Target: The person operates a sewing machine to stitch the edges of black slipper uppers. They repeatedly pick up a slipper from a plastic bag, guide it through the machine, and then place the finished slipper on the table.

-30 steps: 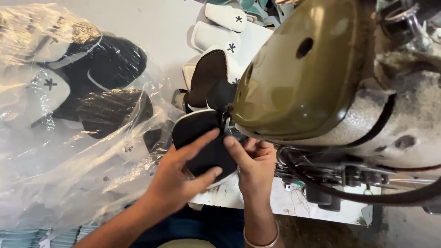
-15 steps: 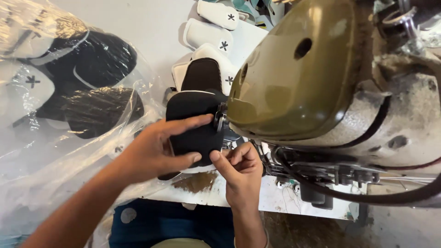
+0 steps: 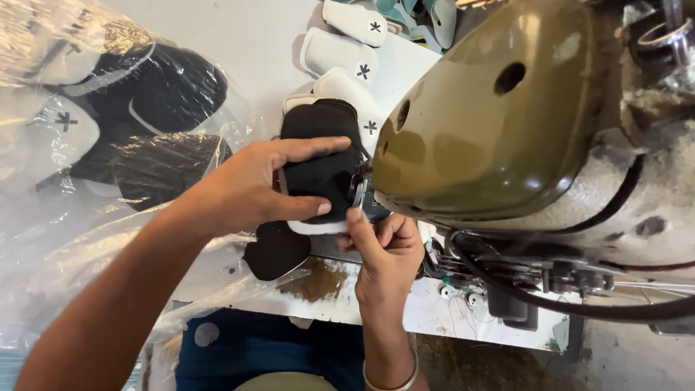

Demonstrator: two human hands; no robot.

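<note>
I judge I am in the stitching step: my left hand (image 3: 253, 185) holds the black shoe piece (image 3: 318, 170) flat against the olive sewing machine (image 3: 499, 123), my right hand (image 3: 384, 250) pinches its lower edge, and next needs steady feeding.

Only 1 package: clear crinkled plastic bag (image 3: 87, 181) just left of left hand (image 3: 246, 188), running under the forearm toward the near edge. Holds black and white padded pieces. Small black cross-shaped marks on white pieces (image 3: 340, 51) lying beyond the hand. No signs or screens.
</note>
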